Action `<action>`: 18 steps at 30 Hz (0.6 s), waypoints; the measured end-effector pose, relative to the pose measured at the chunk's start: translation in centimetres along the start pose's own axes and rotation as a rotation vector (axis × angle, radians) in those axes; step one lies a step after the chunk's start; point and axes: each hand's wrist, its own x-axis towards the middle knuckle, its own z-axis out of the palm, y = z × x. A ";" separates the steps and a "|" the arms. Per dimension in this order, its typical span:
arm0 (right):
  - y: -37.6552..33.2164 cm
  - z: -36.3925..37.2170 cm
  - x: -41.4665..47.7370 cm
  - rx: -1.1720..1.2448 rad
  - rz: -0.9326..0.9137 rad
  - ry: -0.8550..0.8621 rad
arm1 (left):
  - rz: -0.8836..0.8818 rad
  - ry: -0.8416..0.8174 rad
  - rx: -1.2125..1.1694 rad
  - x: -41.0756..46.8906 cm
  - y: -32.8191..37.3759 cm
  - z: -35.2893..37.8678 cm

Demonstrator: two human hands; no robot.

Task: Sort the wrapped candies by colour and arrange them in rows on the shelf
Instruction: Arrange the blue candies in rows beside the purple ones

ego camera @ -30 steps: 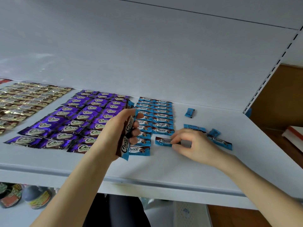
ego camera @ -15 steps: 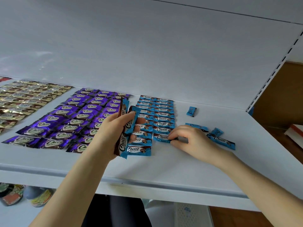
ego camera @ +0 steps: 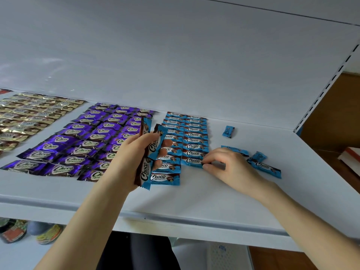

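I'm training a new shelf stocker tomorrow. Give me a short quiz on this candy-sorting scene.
1. True or false: the left hand is empty.
2. The right hand pinches the front candy of which column in the blue block? A) left B) right
3. Fill in: between the gold candies and the blue block lie the ____ candies.
Key: 1 false, it holds blue candies; 2 B; 3 purple candies.
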 end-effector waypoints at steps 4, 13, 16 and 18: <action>-0.1 0.1 0.2 -0.006 -0.012 -0.002 | -0.001 0.009 0.024 0.0 0.0 -0.1; 0.1 0.2 0.2 -0.007 -0.020 0.000 | -0.020 0.055 0.012 -0.3 0.2 0.1; 0.1 0.2 0.2 0.003 -0.028 0.024 | -0.011 0.069 0.031 -0.5 0.3 0.2; 0.1 0.2 0.3 0.018 -0.032 0.043 | 0.004 0.057 0.033 -0.7 0.3 0.3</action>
